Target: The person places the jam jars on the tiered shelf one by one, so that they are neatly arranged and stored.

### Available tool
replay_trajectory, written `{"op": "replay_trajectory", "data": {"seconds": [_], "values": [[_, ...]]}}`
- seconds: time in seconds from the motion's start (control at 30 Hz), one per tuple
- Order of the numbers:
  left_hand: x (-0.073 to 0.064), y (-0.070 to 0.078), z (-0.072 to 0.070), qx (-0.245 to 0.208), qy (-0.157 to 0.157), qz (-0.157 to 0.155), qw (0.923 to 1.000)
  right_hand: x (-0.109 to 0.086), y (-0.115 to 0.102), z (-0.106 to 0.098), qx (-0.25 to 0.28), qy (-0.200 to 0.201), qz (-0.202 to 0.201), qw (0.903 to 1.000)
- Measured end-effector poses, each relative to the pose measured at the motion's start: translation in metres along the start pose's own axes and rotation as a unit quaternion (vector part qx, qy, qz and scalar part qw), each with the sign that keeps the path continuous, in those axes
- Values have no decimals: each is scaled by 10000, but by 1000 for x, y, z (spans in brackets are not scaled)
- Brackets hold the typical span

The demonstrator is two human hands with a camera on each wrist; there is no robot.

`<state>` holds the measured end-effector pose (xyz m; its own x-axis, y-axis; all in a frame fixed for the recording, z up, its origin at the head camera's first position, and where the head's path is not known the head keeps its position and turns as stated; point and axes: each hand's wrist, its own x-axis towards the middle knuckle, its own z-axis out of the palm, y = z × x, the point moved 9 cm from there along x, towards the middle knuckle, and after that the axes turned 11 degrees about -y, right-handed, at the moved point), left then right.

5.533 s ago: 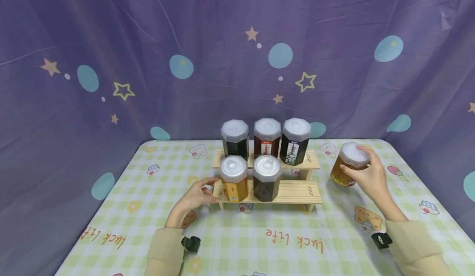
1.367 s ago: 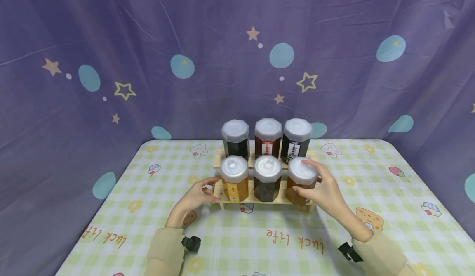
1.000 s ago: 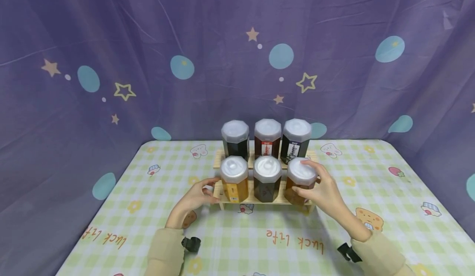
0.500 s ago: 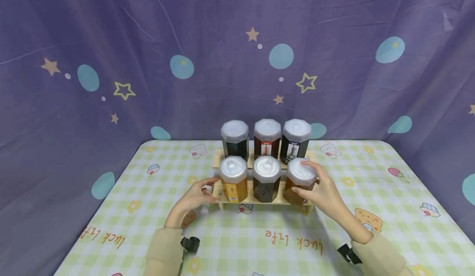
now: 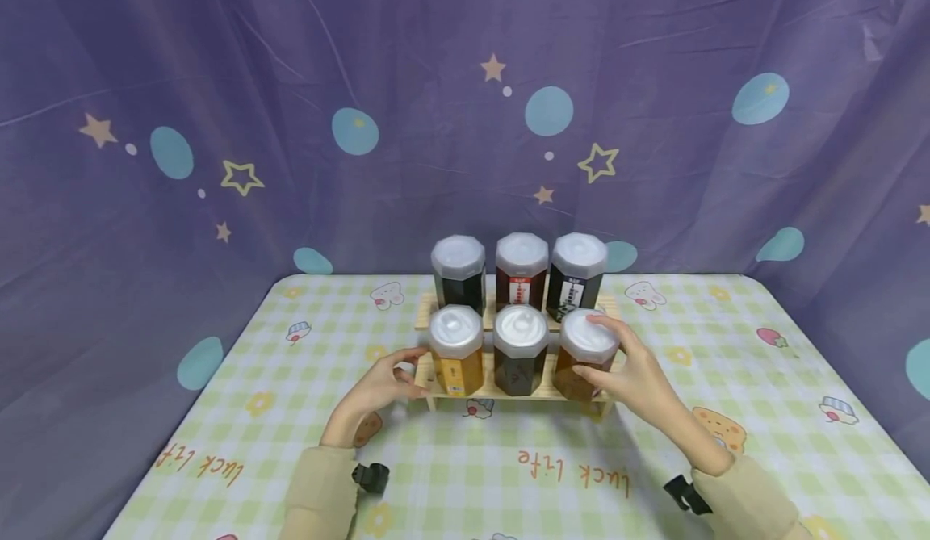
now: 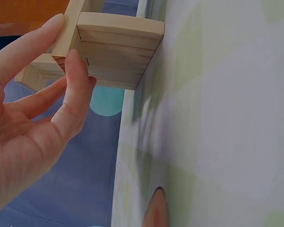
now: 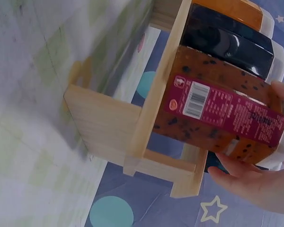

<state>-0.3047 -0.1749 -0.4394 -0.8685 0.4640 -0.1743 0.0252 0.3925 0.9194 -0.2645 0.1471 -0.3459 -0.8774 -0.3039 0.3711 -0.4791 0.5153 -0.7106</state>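
A two-step wooden rack (image 7: 104,120) stands on the table. My left hand (image 5: 379,383) holds the left end of its lower step; the left wrist view shows thumb and fingers on either side of the board's end. At the right end of that step, my right hand (image 5: 639,374) grips an amber jar (image 7: 217,104) with dark specks and a maroon label, thumb in front and fingers by its white lid. The jar stands upright, its base at the board. Beside it on the lower step are a dark jar (image 5: 520,370) and a yellow-labelled jar (image 5: 456,370).
On the upper step stand a dark green jar (image 5: 462,291), a red-brown jar (image 5: 521,286) and a black jar (image 5: 574,294) with a white label. A checked tablecloth (image 5: 436,475) covers the table. A purple curtain (image 5: 407,217) with stars hangs behind.
From the right side of the table, my right hand has carried the amber jar left to the lower step's right end. Over the last second little moves. The left hand stays at the rack.
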Motion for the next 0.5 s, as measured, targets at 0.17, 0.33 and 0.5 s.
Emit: {"op": "replay_trajectory", "data": {"seconds": [0.17, 0.33, 0.5], "values": [[-1, 6, -1, 413, 100, 49, 9991, -1, -2, -6, -156, -83, -106, 9998], [-3, 14, -1, 994, 250, -9, 9947, -3, -5, -14, -589, -103, -325, 9977], [-9, 29, -1, 1966, 419, -3, 9796, -7, -7, -22, -876, -119, -595, 9943]]}}
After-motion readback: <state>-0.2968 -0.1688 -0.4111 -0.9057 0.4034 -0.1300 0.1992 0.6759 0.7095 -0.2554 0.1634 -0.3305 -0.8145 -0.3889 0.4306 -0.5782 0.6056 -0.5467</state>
